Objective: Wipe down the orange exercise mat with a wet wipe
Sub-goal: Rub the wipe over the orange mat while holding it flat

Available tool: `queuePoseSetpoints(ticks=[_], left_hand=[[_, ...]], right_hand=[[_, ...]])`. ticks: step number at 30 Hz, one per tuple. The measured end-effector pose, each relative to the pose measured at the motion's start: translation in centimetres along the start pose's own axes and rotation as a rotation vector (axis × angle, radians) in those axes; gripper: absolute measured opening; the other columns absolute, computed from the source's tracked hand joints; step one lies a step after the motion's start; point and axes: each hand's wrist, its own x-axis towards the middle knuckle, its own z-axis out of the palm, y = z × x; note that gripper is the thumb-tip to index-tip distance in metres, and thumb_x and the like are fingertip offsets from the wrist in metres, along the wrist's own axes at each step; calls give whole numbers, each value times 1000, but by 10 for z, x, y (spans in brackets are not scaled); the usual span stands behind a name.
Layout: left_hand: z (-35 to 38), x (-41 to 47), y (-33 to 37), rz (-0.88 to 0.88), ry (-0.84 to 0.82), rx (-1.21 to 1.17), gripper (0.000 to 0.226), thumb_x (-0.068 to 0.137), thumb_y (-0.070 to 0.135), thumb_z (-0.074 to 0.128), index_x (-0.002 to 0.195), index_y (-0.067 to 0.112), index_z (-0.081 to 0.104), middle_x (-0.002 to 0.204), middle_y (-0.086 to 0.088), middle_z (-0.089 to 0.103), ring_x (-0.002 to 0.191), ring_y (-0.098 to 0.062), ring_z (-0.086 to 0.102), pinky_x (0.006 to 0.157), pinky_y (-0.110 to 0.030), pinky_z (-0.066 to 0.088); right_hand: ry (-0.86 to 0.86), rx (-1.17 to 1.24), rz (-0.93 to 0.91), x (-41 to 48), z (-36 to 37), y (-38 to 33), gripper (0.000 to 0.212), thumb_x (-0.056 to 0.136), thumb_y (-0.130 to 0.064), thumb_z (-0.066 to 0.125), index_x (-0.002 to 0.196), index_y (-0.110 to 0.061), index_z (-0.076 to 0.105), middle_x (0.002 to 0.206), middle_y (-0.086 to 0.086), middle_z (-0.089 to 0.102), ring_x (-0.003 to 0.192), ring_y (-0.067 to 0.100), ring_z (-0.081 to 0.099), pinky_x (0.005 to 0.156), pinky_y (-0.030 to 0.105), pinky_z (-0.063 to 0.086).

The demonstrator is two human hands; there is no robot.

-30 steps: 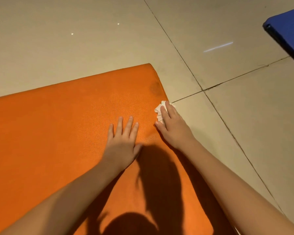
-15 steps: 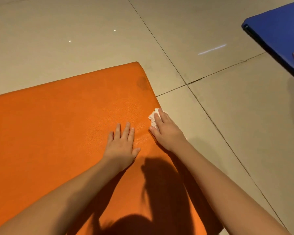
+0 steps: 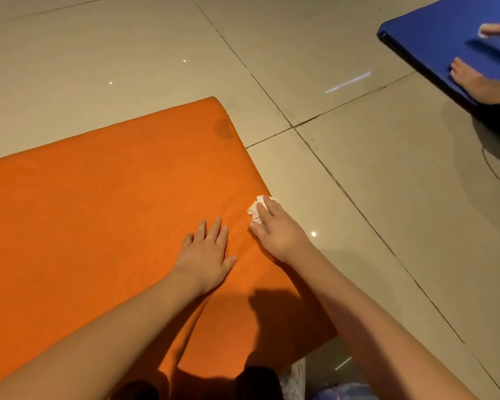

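**Fingers on wipe at mat's right edge**

Fingers (image 3: 269, 209) of right hand (image 3: 280, 235) lie nearly straight over crumpled white wipe (image 3: 254, 209), pressing it flat onto orange mat (image 3: 98, 226). No pinch visible, thumb out to the side on the mat. Left hand (image 3: 205, 255) just beside it, palm down, fingers (image 3: 214, 229) straight and together, holding nothing.

Hidden/unclear:
- Most of the wipe sits under the fingers; only its far-left part shows.
- Mat is cut off by the frame on the left and at the bottom. Near edge is in shadow.
- Dark shapes and a pale bluish thing at bottom frame: can't tell what they are.
- Blue mat (image 3: 445, 36) top right is cut by the frame. Two hands of another person (image 3: 479, 82) on it, one blurred.

Edges/room:
- Wipe is right at the mat's right edge, tiled floor (image 3: 358, 197) directly beside it.
- Dark stain (image 3: 223, 128) near the far right corner, well ahead of the wipe.
- Bare mat surface ahead and to the left of both hands.
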Motion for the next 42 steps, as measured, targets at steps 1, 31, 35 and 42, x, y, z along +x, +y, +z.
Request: queuePoseSetpoints(ticks=[1,31,35,42], left_hand=[[2,-4,2,5,-6,-3,74,102,55,24,156,15,-4,163,-6,-14,150,-31,-11,121,-45,10],[40,-91,26,57,-15,-182,70,103,53,24,157,19,-5,163,-1,-14,151,-23,-10,122,-48,5],[43,-98,25,80,-43,-174,70,103,52,24,157,17,-5,163,-3,-15,151,-24,-10,121,-49,5],[53,-97,33,36,9,-225,73,102,56,25,157,16,-2,163,-5,-13,150,-26,-12,121,-51,1]], right_hand=[[3,-20,-15,-15,3,2,65,100,-49,31,152,-14,18,161,1,6,147,19,6,119,36,15],[-45,-155,117,-137,5,-12,62,99,-54,27,151,-19,22,160,2,12,144,25,20,116,39,21],[-115,-180,179,-145,-8,-7,64,100,-52,27,152,-16,19,161,4,7,144,25,17,117,37,18],[-232,-236,95,-161,-17,0,65,99,-52,32,153,-21,13,161,-1,2,145,21,16,116,37,21]])
